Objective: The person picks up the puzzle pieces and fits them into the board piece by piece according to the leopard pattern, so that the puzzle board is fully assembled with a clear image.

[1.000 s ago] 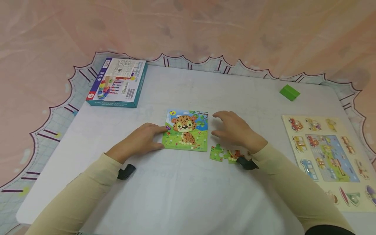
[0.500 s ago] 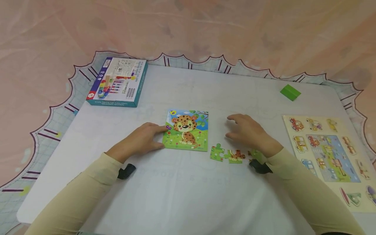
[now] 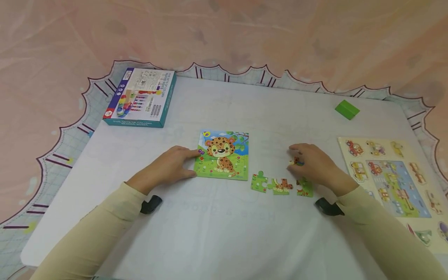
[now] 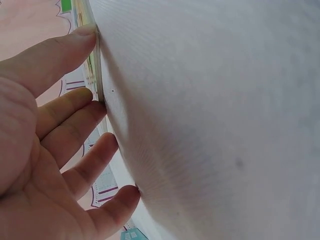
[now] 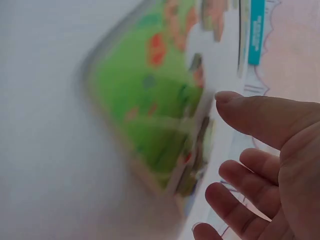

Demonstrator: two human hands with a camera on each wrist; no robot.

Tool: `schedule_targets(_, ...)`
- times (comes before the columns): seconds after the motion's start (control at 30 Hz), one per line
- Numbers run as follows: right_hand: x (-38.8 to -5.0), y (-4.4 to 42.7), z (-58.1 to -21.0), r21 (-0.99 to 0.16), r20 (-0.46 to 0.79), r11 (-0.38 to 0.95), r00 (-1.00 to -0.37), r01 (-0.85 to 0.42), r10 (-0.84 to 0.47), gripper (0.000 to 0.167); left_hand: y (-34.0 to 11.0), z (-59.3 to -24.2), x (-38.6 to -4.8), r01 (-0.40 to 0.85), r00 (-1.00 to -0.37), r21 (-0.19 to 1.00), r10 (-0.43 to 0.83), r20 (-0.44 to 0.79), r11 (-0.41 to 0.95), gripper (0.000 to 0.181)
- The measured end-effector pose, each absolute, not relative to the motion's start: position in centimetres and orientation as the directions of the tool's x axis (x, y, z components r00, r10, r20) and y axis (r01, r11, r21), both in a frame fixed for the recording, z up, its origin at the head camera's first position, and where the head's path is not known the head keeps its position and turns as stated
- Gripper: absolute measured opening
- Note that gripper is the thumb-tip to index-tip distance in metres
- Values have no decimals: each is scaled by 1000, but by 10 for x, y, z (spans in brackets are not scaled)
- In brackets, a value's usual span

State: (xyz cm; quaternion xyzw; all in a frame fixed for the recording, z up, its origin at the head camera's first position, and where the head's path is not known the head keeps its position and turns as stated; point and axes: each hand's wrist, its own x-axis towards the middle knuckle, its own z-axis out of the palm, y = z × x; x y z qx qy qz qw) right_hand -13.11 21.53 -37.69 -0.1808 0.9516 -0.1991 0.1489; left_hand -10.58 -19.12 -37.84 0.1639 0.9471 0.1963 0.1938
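Note:
A square picture puzzle of a sitting leopard (image 3: 221, 155) lies on the white table. My left hand (image 3: 168, 166) touches its left edge with thumb and fingers; in the left wrist view the extended fingertips (image 4: 92, 107) reach the board's thin edge. My right hand (image 3: 315, 165) hovers low to the right, thumb and fingers apart. A puzzle piece (image 3: 298, 160) shows in the gap between them, partly hidden. Loose in front of the hand are a green piece (image 3: 259, 183), a leopard-paw piece (image 3: 281, 186) and another green piece (image 3: 305, 188). The right wrist view has a green piece (image 5: 145, 90) close up, blurred.
A boxed bead set (image 3: 140, 97) lies at the back left. Toward the back right is a small green block (image 3: 347, 109). A cream peg-puzzle board (image 3: 388, 186) covers the right side, partly behind my right sleeve. A scalloped cloth trim borders the table (image 3: 217, 233).
My right hand has moved right, away from the leopard puzzle, uncovering the loose pieces on the table. The left hand has stayed at the puzzle's edge.

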Motion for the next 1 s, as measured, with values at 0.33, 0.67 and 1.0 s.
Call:
schedule_targets(0.33,-124,233,-378,-399,-194,873,-904,-282,-381,57,-190,-378,-106,220,-876,434,373,-306,874,65)
schedule_targets(0.67,-122,243,-377,-438,-193,861,-908,-259,-371,52,-189,-377,-106,215,-871,434,373,-320,875,65)
schedule_targets(1.0,-119,251,-377,-408,-197,875,-910,-262,-364,43,-190,-375,-105,226,-872,441,382,-307,869,65)
